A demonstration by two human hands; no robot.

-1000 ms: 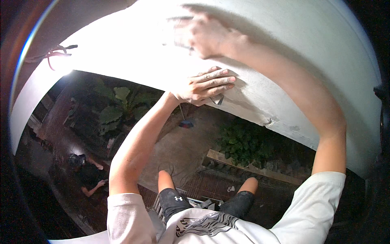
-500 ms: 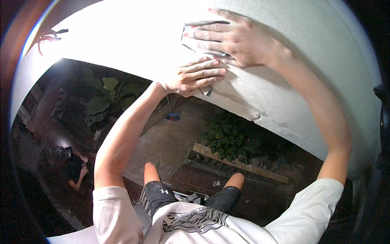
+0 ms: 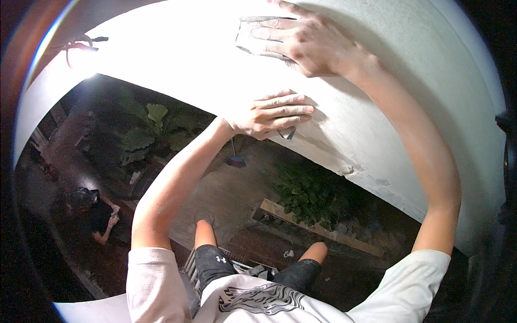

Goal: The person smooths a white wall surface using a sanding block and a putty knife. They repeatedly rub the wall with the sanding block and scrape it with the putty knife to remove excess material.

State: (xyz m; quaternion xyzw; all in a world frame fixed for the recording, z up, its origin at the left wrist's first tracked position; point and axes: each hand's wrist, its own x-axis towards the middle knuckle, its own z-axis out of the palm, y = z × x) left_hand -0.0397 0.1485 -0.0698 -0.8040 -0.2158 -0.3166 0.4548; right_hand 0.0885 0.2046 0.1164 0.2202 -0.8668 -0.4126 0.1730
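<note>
My right hand (image 3: 312, 43) is spread against the pale, curved wall surface (image 3: 371, 124) overhead. Beneath its fingers is a thin pale sheet with dark edges (image 3: 246, 43), which looks like sandpaper; glare washes out part of it. Lower and to the left, my left hand (image 3: 274, 114) lies flat near the wall's lower edge, its fingers stretched out side by side. A small pale piece with a dark edge (image 3: 287, 133) shows just below those fingers; I cannot tell whether the hand holds it. Both hands look dusted with whitish powder.
A bright lamp (image 3: 81, 58) with cables glares at the upper left. Far below are a broom (image 3: 235, 161), leafy plants (image 3: 307, 194) and a long raised ledge (image 3: 323, 229). Another person (image 3: 89, 207) is down at the left. The wall's lower edge is chipped (image 3: 353, 171).
My right hand has slid up and to the left along the wall, and the sheet has moved with it. The gap between my hands has widened. The whole view has shifted slightly.
</note>
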